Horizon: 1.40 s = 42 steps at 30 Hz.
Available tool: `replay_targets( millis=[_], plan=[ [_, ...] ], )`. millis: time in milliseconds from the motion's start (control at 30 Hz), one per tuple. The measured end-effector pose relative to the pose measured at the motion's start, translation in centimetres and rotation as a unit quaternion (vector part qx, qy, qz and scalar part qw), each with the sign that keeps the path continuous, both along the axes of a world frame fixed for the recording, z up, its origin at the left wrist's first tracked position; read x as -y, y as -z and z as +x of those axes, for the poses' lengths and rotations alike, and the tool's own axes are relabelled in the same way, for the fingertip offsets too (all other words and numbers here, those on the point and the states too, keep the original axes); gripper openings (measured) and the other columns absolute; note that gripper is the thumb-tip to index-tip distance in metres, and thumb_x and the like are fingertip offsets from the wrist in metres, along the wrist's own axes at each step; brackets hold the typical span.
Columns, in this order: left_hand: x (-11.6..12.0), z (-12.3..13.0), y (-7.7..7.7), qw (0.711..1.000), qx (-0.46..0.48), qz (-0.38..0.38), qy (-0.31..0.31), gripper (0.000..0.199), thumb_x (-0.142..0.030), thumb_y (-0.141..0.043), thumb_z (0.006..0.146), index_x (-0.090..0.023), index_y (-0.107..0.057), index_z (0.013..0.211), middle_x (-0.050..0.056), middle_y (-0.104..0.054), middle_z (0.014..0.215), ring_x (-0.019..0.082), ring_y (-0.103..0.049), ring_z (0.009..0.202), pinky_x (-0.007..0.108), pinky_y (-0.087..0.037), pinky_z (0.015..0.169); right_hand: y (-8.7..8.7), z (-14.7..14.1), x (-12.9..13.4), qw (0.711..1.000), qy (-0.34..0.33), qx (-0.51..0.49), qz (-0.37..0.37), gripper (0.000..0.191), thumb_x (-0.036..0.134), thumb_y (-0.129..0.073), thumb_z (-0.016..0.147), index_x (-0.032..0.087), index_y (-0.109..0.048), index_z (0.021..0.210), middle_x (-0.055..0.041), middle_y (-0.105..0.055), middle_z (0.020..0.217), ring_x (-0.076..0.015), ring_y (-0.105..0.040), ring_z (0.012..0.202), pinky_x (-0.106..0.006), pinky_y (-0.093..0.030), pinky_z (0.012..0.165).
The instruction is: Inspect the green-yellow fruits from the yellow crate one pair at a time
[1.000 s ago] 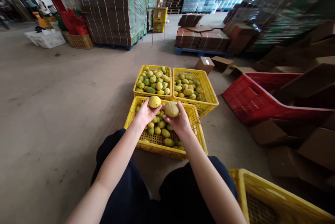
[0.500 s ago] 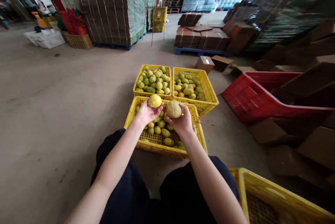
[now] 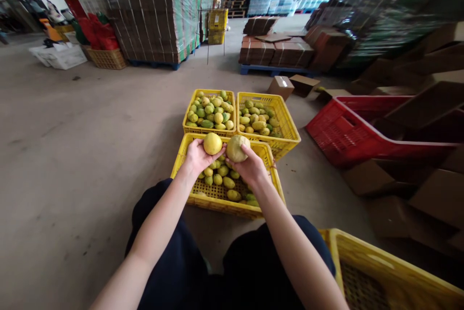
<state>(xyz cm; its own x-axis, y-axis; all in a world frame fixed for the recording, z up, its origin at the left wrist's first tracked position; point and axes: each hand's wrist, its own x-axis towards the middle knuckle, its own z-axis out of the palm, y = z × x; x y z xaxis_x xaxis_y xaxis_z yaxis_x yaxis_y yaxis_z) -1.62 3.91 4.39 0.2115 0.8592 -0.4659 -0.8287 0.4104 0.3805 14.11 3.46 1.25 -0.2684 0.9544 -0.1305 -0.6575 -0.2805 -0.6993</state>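
Yellow fruit [image 3: 212, 144]: underside hidden by left hand [image 3: 200, 156].

Round smooth fruit [image 3: 212, 144] bright yellow; larger round fruit [image 3: 237, 148] dull yellow-green w/ paler streaks; slatted rectangular plastic crate [image 3: 226, 207] yellow.

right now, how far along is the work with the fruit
Done, it seems: the far left crate is well filled, and the far right crate holds a shallower load.
In hand: a yellow fruit in the left hand, a duller, greenish one in the right hand.
Left: probably the loose fruit in the near crate, its slotted floor partly bare.
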Motion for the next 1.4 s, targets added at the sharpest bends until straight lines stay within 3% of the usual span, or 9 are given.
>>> replay_targets(
  millis=[200,467,667,833,1133,1400],
  plan=[
    [0.0,-0.1,0.2,1.0,-0.015,0.008,0.001,0.035,-0.024,-0.036,0.084,-0.01,-0.059,0.107,0.015,-0.069,0.082,0.027,-0.069,0.084,0.034,-0.058,0.062,-0.4,-0.2,0.7,0.997,0.023,0.038,0.07,0.044,0.016,-0.082,0.055,0.024,-0.063,0.094,-0.0015,-0.073,0.089,-0.0207,-0.07,0.082,-0.031,-0.059,0.066],
    [0.1,0.0,0.1,0.999,-0.027,0.017,0.008,0.033,-0.025,-0.036,0.084,-0.011,-0.06,0.102,0.014,-0.068,0.079,0.024,-0.067,0.078,0.032,-0.056,0.063,-0.4,0.1,1.3,0.993,0.024,0.064,0.098,0.064,0.006,-0.084,0.049,0.026,-0.061,0.105,-0.0005,-0.073,0.1,-0.0214,-0.068,0.095,-0.037,-0.056,0.088],
    [0.2,0.1,-0.1,0.999,-0.038,0.018,0.005,0.032,-0.025,-0.034,0.085,-0.012,-0.061,0.095,0.011,-0.068,0.075,0.022,-0.066,0.071,0.031,-0.055,0.061,-0.8,0.4,1.7,0.989,0.001,0.08,0.124,0.081,0.0,-0.082,0.048,0.031,-0.056,0.118,0.0021,-0.071,0.105,-0.0176,-0.068,0.094,-0.029,-0.056,0.084],
    [0.4,0.2,-0.3,0.998,-0.054,0.034,0.001,0.032,-0.026,-0.035,0.084,-0.012,-0.063,0.092,0.01,-0.068,0.075,0.021,-0.065,0.069,0.03,-0.054,0.061,-1.3,0.5,2.1,0.985,-0.013,0.094,0.147,0.105,-0.005,-0.079,0.047,0.038,-0.043,0.135,0.0018,-0.069,0.111,-0.0201,-0.067,0.098,-0.031,-0.055,0.086],
    [0.4,0.6,0.0,0.993,-0.103,0.053,-0.03,0.033,-0.032,-0.034,0.085,-0.017,-0.063,0.083,0.008,-0.066,0.073,0.018,-0.062,0.062,0.028,-0.052,0.057,-1.0,0.6,2.0,0.983,-0.017,0.106,0.148,0.086,-0.007,-0.074,0.042,0.033,-0.061,0.117,0.0036,-0.067,0.111,-0.0189,-0.066,0.095,-0.023,-0.055,0.072],
    [0.9,1.4,0.4,0.951,-0.185,0.224,-0.109,0.037,-0.022,-0.029,0.083,-0.018,-0.063,0.068,0.006,-0.065,0.072,0.018,-0.063,0.072,0.027,-0.052,0.067,-0.8,0.2,1.8,0.986,0.005,0.088,0.139,0.079,-0.01,-0.066,0.039,0.031,-0.066,0.106,0.0044,-0.067,0.11,-0.0201,-0.065,0.096,-0.025,-0.055,0.074]
  ],
)
